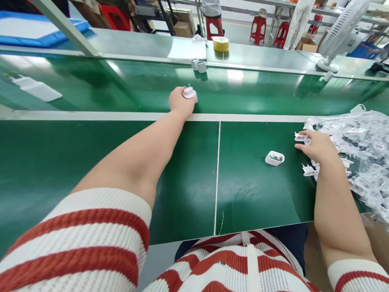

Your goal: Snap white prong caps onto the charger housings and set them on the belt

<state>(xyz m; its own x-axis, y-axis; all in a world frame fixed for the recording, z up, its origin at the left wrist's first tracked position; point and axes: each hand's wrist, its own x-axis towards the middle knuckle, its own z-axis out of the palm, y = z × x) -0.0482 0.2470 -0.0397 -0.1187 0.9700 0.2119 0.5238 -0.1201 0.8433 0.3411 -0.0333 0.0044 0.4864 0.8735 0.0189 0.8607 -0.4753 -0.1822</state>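
Observation:
My left hand (181,102) is closed around a white charger (189,93) whose pins point away from me. It is stretched out over the green belt beyond the white rail. At the right, my right hand (319,147) is at the edge of a pile of white plug covers (358,138), its thumb and forefinger around a plug cover (300,137) with pins. Another loose plug cover (309,170) lies just below that hand. Between my hands, a white charger housing (274,158) lies on the green worktop, its open end showing a circuit board.
Two white housings (198,65) stand on the belt's far side, and a white charger (38,88) lies on it at left. A yellow tape roll (221,44) and a white fan (337,36) stand on the far ledge. Clear plastic bagging (369,121) covers part of the pile.

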